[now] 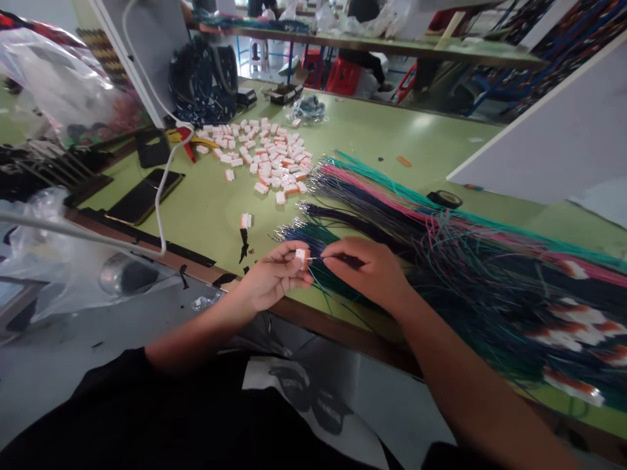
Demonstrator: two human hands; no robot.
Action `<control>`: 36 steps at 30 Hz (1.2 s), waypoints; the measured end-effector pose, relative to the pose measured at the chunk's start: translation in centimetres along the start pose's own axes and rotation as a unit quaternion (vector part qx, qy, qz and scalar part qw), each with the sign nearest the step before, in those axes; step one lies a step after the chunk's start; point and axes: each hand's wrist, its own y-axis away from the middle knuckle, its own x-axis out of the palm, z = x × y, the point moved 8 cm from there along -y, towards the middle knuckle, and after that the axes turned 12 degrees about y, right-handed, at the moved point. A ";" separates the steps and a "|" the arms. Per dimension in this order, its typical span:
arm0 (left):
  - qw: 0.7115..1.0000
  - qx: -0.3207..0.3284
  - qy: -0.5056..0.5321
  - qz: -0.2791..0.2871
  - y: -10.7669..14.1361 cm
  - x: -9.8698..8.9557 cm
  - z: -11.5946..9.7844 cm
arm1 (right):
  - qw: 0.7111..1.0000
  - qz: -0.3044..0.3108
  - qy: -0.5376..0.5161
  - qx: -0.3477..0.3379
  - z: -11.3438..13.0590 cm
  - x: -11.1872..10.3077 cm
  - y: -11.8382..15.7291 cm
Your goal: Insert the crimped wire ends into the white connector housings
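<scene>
Between the thumb and fingers of my left hand is a small white and orange connector housing, held near the table's front edge. A thin wire hangs from it toward the lower right. My right hand pinches a dark wire whose metal end points at the housing's orange side; whether the end is inside cannot be made out. Just behind my hands lie bundles of wires with metal tips, among them dark blue wires and black wires. A single loose connector housing sits to the left.
Many white and orange housings are heaped at mid-table. Pink wires and teal wires run right, near a roll of black tape. A phone lies at left behind a white bent tube. Finished-looking connectors lie at right.
</scene>
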 end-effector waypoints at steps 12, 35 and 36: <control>1.000 0.005 0.003 0.005 0.0 0.1 -0.1 | 0.977 -0.070 0.201 -0.014 1.1 0.3 0.4; 0.998 0.050 -0.044 -0.020 0.1 -0.2 -0.2 | 0.980 -0.090 0.175 -0.040 1.5 1.2 0.9; 0.997 0.053 -0.050 -0.019 0.1 -0.2 -0.3 | 0.980 -0.088 0.172 -0.037 1.4 1.3 0.9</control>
